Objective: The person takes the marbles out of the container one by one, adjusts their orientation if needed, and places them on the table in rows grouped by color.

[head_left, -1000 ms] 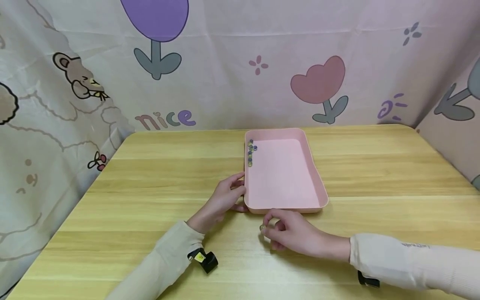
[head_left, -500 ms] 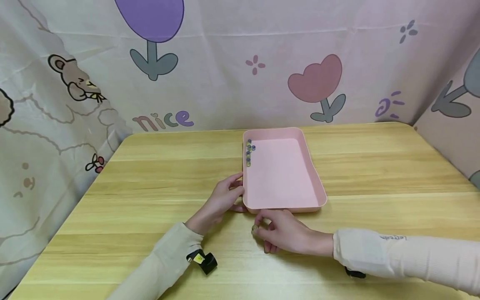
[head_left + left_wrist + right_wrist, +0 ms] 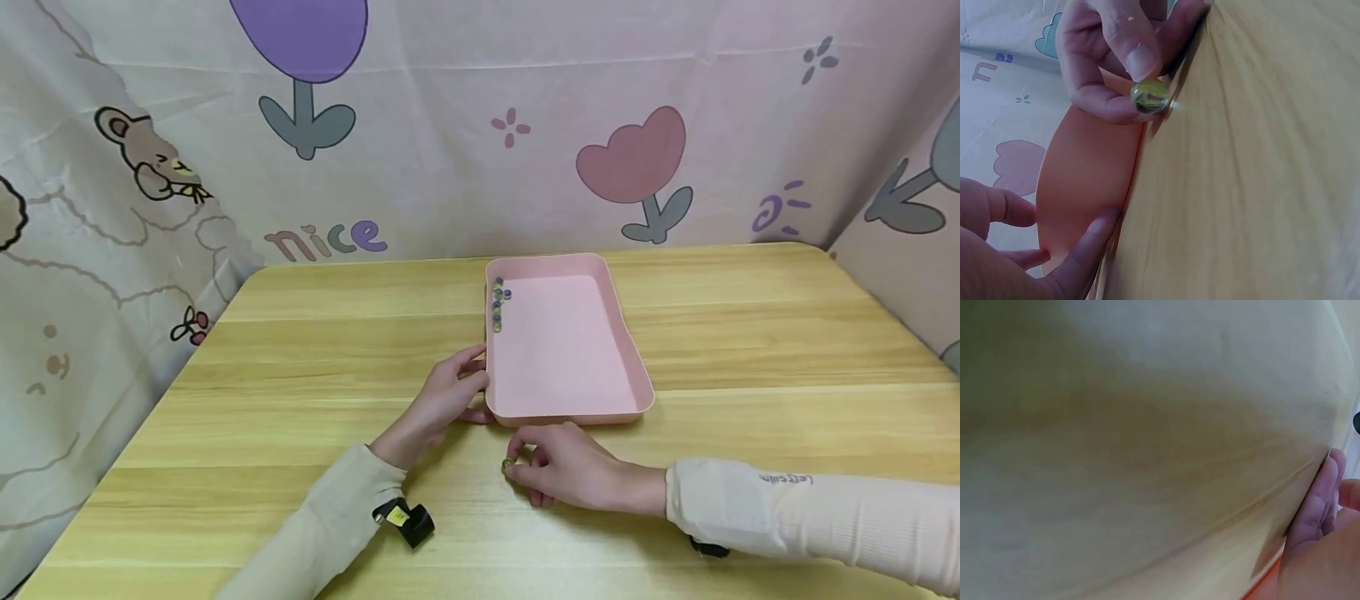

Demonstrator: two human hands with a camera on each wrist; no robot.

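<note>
A small yellow-green glass marble point(image 3: 507, 464) is pinched between the thumb and index finger of my right hand point(image 3: 573, 468), low over the table just in front of the pink tray point(image 3: 562, 358). The left wrist view shows the marble point(image 3: 1149, 97) up close at the fingertips, with dark streaks in it. My left hand point(image 3: 438, 400) rests against the outside of the tray's left wall near the front corner, fingers spread from rim to base. Inside the tray, several marbles point(image 3: 497, 310) sit in a line along the left wall, with one beside the line.
The wooden table point(image 3: 337, 350) spreads around the tray on all sides. A printed curtain point(image 3: 450, 167) hangs behind and at both sides. A black wrist camera point(image 3: 416, 525) sticks out from the left sleeve.
My right hand has moved left along the tray's front with the marble, then dipped slightly. My left hand and the marbles in the tray keep their places; the head view shifted a little.
</note>
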